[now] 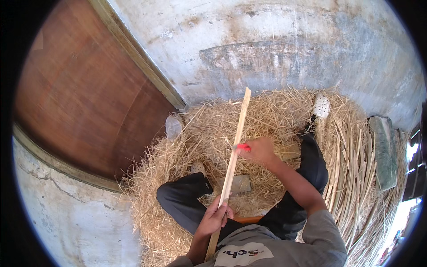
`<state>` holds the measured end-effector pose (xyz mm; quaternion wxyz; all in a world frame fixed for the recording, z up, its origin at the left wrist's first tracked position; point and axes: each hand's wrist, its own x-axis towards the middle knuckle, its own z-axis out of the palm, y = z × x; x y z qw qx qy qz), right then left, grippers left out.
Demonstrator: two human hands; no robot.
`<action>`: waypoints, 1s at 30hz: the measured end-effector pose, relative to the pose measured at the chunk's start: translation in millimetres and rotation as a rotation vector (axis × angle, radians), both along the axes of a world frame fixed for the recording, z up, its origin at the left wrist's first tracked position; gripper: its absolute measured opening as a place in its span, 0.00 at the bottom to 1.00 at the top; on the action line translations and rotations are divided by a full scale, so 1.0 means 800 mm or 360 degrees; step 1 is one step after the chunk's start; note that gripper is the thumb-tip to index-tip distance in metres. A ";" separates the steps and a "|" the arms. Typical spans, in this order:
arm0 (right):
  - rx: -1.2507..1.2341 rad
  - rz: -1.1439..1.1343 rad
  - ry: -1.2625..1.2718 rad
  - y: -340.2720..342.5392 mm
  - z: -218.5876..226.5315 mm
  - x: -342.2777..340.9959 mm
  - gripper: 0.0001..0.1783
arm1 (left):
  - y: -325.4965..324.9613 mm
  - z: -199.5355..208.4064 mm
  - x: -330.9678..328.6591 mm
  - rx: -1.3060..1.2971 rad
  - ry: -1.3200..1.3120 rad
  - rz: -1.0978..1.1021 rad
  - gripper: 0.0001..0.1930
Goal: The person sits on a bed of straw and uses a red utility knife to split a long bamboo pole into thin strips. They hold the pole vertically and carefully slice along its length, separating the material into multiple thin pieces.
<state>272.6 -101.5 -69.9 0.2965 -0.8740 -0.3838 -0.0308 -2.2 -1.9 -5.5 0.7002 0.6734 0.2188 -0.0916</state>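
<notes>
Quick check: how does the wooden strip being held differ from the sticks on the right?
The wooden strip is gripped by the left hand; the sticks lie unheld. The strip is a single, broader-looking piece; the sticks are many and slimmer. Both are long and pale.

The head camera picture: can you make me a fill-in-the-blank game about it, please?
1. The hand gripping the wooden strip lower down is the ____ one.
2. The tool in the right hand is coloured ____.
3. The shirt is coloured ____.
4. The greenish slab lies toward the picture's ____ edge.

Missing words: left; red; grey; right.
</notes>
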 end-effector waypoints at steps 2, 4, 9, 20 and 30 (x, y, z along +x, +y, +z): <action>0.0028 0.0118 -0.0093 0.006 0.003 -0.019 0.38 | 0.002 0.001 -0.003 0.0059 -0.0005 0.0028 0.19; 0.0052 -0.0069 -0.0041 0.007 0.004 0.003 0.39 | -0.005 0.000 -0.007 0.0135 -0.0039 0.0012 0.19; 0.0007 -0.0150 0.0150 -0.001 0.008 0.036 0.39 | -0.009 -0.012 -0.013 0.0170 -0.0012 0.0007 0.18; 0.0233 -0.0313 -0.0043 -0.009 -0.013 0.071 0.37 | -0.019 -0.015 -0.024 0.0332 -0.0086 -0.0087 0.18; -0.0014 -0.0446 -0.0273 -0.017 -0.021 0.134 0.35 | -0.011 -0.018 -0.025 0.0142 0.0041 -0.0070 0.20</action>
